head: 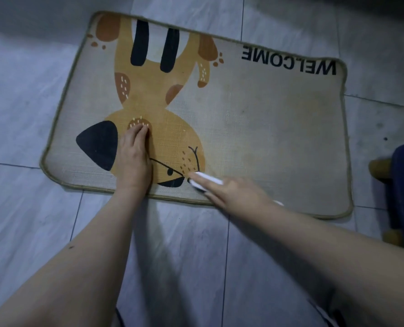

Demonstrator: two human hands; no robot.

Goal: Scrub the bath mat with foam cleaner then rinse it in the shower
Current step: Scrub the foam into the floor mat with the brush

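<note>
The left hand (134, 159) is pressing flat on the beige dog-print bath mat (267, 128); the right hand (234, 192) is grasping a white brush (206, 179). Short, firm rubs would probably clean best.

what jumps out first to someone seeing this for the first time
A beige bath mat printed with a cartoon dog and the word WELCOME lies flat on grey floor tiles, filling the upper middle. The left hand presses on the dog print, while the right hand grips a white brush against the mat's near edge.
</note>
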